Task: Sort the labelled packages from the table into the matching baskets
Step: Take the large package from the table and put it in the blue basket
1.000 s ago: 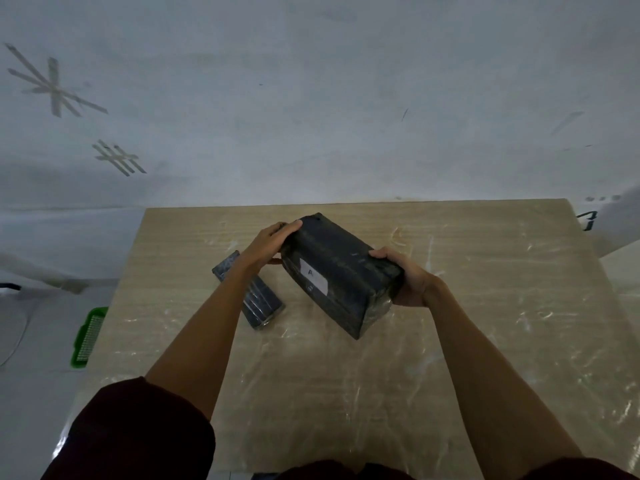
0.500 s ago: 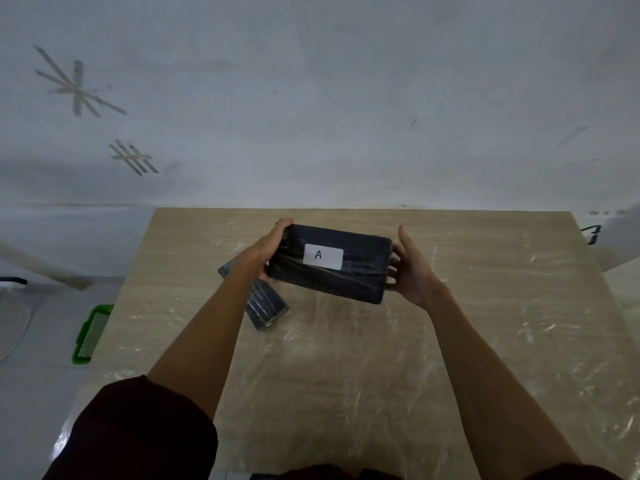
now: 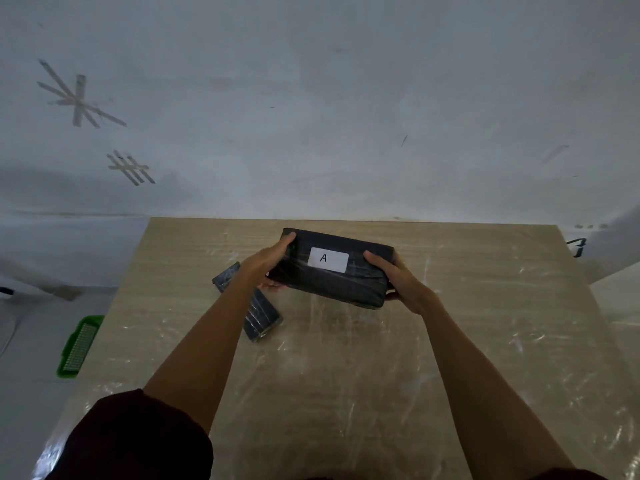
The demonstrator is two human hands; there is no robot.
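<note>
A black wrapped package point(image 3: 332, 285) with a white label reading "A" is held just above the wooden table point(image 3: 485, 341), label facing up. My left hand point(image 3: 268, 261) grips its left end and my right hand point(image 3: 398, 282) grips its right end. A second, flatter dark package point(image 3: 258, 315) lies on the table under my left forearm, which hides part of it; no label shows on it.
A green basket point(image 3: 78, 346) stands on the floor left of the table, only partly in view. A white wall with tape marks rises behind the table's far edge. A plastic film covers the tabletop.
The package has been turned from tilted on edge to flat with the "A" label up. My right hand has closed on its right end.
</note>
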